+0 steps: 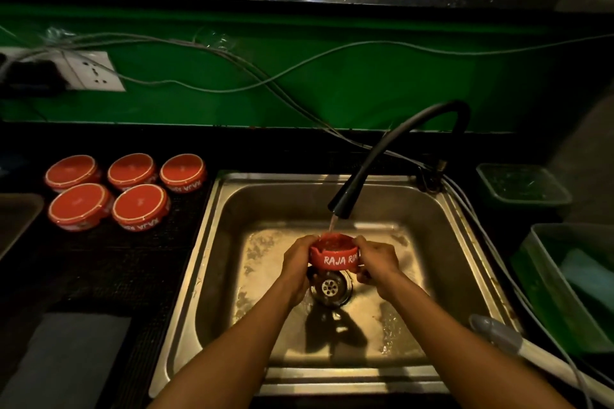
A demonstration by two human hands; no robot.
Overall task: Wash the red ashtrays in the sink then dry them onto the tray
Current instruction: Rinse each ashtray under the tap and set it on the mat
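Observation:
A red ashtray (pixel 335 256) with white lettering is upright over the steel sink (pixel 442 232), above the drain. My left hand (pixel 296 262) grips its left side and my right hand (pixel 378 261) grips its right side. Water runs from the black faucet (pixel 382 163) into the ashtray's bowl. Several more red ashtrays (pixel 133 173) lie upside down on the dark counter left of the sink. A tray edge (pixel 16 219) shows at the far left.
A grey cloth (pixel 66 359) lies on the counter at the lower left. Green bins (pixel 525 186) stand right of the sink. A white hose (pixel 518 345) crosses the sink's right corner. Cables and a wall socket (pixel 89 71) hang on the green backsplash.

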